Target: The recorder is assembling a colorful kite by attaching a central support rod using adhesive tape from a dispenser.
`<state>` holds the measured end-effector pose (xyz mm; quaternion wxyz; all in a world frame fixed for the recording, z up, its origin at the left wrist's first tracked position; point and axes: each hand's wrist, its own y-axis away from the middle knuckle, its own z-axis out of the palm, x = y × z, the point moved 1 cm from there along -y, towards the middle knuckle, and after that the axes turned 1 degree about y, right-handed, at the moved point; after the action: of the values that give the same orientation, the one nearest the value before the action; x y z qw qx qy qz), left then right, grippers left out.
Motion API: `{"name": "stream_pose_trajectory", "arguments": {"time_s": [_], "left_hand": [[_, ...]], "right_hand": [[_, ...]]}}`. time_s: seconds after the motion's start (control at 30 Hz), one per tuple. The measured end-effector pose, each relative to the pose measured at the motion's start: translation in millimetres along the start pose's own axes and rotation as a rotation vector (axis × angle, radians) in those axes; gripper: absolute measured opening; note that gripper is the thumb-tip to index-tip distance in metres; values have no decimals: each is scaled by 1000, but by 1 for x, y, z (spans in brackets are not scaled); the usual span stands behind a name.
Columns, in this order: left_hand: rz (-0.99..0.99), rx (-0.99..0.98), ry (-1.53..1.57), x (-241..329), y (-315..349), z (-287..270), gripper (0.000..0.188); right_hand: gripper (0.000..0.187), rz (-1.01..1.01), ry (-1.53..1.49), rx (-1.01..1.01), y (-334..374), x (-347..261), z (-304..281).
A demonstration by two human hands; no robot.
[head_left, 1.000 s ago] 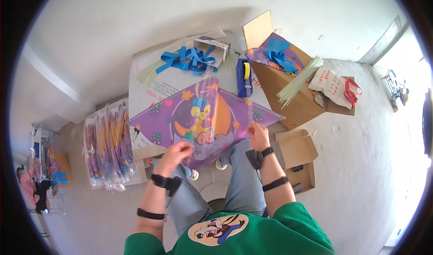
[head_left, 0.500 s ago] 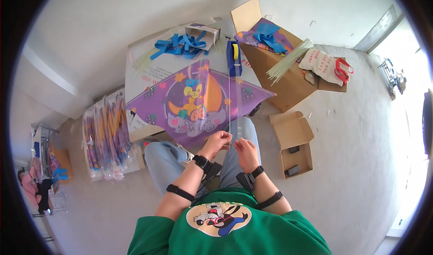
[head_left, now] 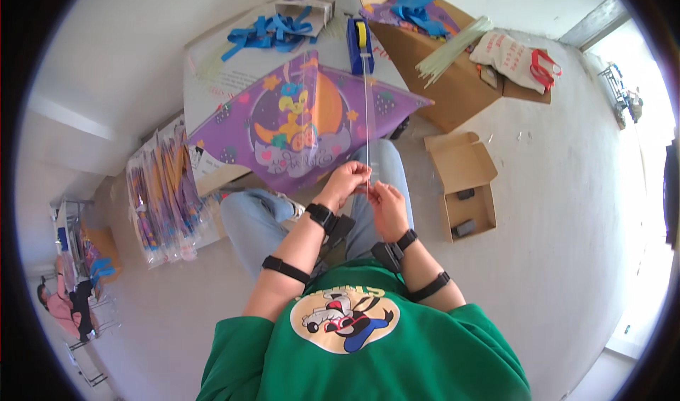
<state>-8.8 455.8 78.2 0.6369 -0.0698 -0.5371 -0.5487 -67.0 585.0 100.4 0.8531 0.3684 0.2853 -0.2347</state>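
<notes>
My left hand (head_left: pixel 346 183) is closed in a pinch on a thin white rod (head_left: pixel 367 117), over my lap. My right hand (head_left: pixel 388 206) pinches at the rod's lower end, its fingertips close against the left ones. The rod runs up toward a blue tape dispenser (head_left: pixel 360 50) with a yellow-centred roll. Behind the rod, a purple diamond-shaped kite sheet (head_left: pixel 241 128) with a cartoon animal on a moon lies on the table, its lower corner toward my knees. Whether tape is on the rod is too fine to tell.
Blue ribbons (head_left: pixel 265 36) lie on the table (head_left: pixel 202 68). Bagged kites (head_left: pixel 159 202) hang at its left. On the right stands a large cardboard box (head_left: pixel 443 107) with pale sticks (head_left: pixel 453 50) and a cloth bag (head_left: pixel 511 59). An open small box (head_left: pixel 471 213) sits on the floor.
My right hand has come in to the left hand at the rod's lower end. The whole view has shifted, with the table and kite sheet higher in the picture.
</notes>
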Motion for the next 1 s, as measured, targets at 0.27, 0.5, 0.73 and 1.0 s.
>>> {"name": "stream_pose_trajectory", "arguments": {"time_s": [0.27, 0.5, 0.73, 1.0], "left_hand": [[-24, 23, 0, 1, 1, 7, 11], [-48, 31, -17, 0, 3, 7, 13], [-33, 52, -11, 0, 3, 12, 9], [-42, 27, 2, -2, -4, 13, 12]], "right_hand": [[12, -5, -19, -17, -4, 2, -2], [13, -24, -7, -15, 7, 10, -9], [11, -6, -35, -8, 17, 13, -12], [10, 6, -73, -2, 17, 12, -13]]}}
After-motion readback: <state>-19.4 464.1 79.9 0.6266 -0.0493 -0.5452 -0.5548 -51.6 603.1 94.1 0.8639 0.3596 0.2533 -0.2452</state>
